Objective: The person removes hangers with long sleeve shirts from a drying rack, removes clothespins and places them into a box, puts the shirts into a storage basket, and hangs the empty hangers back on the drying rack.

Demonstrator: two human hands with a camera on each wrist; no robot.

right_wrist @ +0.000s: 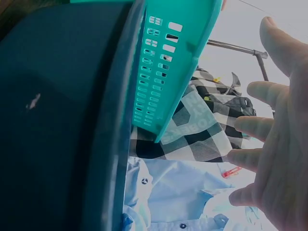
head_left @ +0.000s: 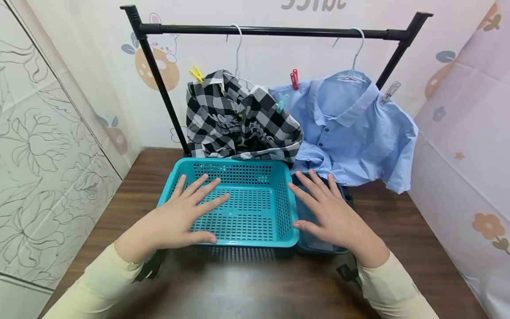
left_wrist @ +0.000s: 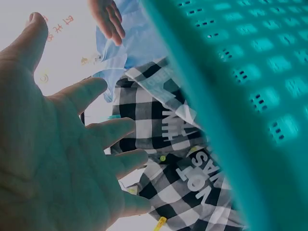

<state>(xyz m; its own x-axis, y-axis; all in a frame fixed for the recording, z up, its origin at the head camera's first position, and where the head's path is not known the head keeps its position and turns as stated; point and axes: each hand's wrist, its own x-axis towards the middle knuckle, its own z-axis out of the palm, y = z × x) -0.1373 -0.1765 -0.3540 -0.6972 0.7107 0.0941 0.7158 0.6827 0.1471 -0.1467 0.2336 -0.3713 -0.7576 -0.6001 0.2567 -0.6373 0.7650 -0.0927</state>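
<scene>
My left hand (head_left: 181, 218) hovers with spread fingers over the left side of a turquoise plastic basket (head_left: 233, 243). My right hand (head_left: 328, 215), fingers also spread, is above a dark blue bin (head_left: 311, 239) beside the basket. Neither hand holds anything. Behind the basket hangs a black-and-white checked shirt (head_left: 243, 119), with a yellow clothespin (head_left: 196, 74) and a light teal clothespin (head_left: 282, 103) on it. To its right hangs a light blue shirt (head_left: 354, 133), bearing a red clothespin (head_left: 294, 79) and a grey clothespin (head_left: 391, 92).
A black rack (head_left: 271, 31) spans the back, with a white hanger (head_left: 237, 53) and a pale green hanger (head_left: 354, 57) on its bar. Brown wood-grain table (head_left: 239, 288) lies underneath. Patterned cloth walls (head_left: 48, 155) enclose the sides and back.
</scene>
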